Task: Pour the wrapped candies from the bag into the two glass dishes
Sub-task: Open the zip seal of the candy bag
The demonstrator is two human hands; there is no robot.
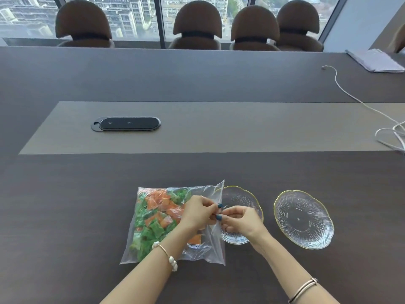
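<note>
A clear plastic bag (153,251) lies flat on the dark table, filled with green and orange wrapped candies (156,212). Its mouth edge points right and overlaps the nearer glass dish (243,195), which has a gold rim. A second glass dish (303,219) stands empty further right. My left hand (198,212) and my right hand (240,219) meet at the bag's mouth, each pinching one side of the plastic edge between thumb and fingers. The right hand hovers over the nearer dish and hides part of it.
A black oval charging pad (126,123) lies on the lighter central strip (219,128) of the table. A white cable (355,98) runs along the right side, with papers (374,60) at the far right. Several brown chairs (197,25) stand behind the far edge.
</note>
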